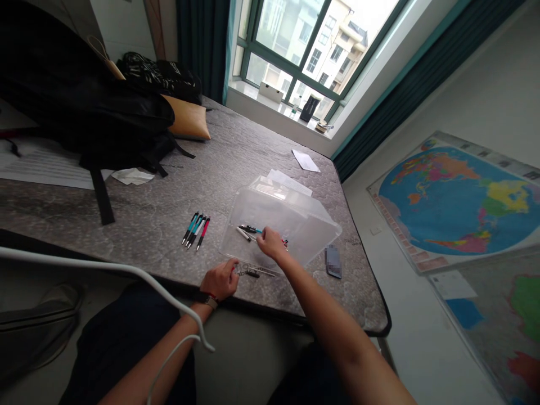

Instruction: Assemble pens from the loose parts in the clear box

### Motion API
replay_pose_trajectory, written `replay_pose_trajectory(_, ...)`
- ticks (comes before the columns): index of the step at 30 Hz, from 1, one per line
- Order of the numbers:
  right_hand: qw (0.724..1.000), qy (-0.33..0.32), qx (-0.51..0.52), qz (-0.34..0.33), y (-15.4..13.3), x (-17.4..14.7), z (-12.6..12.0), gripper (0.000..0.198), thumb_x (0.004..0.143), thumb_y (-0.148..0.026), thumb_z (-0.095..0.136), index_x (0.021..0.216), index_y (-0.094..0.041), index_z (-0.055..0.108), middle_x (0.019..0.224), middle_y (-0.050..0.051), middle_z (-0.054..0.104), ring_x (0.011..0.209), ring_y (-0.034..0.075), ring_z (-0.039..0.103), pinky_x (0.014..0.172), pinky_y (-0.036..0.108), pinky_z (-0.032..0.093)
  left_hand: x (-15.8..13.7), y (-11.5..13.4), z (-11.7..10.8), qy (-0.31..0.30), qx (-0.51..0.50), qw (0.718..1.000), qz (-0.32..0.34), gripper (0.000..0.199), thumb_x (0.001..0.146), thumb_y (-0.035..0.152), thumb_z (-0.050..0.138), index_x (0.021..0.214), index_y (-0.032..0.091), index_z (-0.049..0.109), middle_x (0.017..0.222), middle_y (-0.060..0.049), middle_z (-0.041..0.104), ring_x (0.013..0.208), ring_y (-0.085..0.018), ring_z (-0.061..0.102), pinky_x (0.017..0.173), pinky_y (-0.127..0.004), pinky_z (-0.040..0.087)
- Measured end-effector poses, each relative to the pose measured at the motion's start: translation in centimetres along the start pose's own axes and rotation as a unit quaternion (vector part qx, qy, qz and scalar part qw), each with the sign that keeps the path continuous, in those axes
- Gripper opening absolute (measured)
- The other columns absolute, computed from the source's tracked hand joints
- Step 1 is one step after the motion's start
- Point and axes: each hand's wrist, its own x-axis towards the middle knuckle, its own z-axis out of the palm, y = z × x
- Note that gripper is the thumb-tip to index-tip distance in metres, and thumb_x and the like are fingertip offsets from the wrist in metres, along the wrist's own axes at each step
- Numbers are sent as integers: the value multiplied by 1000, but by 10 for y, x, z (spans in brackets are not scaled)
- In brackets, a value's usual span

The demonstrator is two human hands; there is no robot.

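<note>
A clear plastic box lies tilted on the mattress, its open side toward me. Inside it, my right hand has its fingers closed at the end of a teal pen. A white pen lies close by, and small red and dark pieces show behind the hand. At the box's near edge, my left hand is curled, with a bit of a red pen showing at the fingertips; most of it is hidden. Left of the box, several pens in teal, white and red lie side by side.
A dark pen lies before the box and a phone to its right. Papers are behind it. A black backpack and tan pouch sit at left. A white cable crosses in front.
</note>
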Motion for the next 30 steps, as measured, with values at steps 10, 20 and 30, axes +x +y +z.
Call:
replay_pose_trajectory(10,984,82,146,66,9,-59,28,20,90,-22,45,99,-17,63,82,4,69,77,16,64,71,22,43,3,6,-2,3,45,999,-15,24,88,30,40,83,21,62,63,-4,63,61,-19,61,57,-27,35)
replay_pose_trajectory(20,983,-1,89,-162,-18,-105,39,26,90,-23,54,115,-22,63,108,6,64,93,17,61,84,25,45,4,4,2,26,53,998,-38,20,85,25,43,88,20,63,68,-5,65,66,-20,62,59,-27,35)
replay_pose_trajectory(30,980,-54,-46,-186,-55,-62,57,23,97,-19,40,105,-17,62,102,7,63,81,18,61,73,28,48,11,-10,-5,139,-177,969,-103,20,78,17,43,79,20,63,70,-1,67,67,-18,62,65,-26,42)
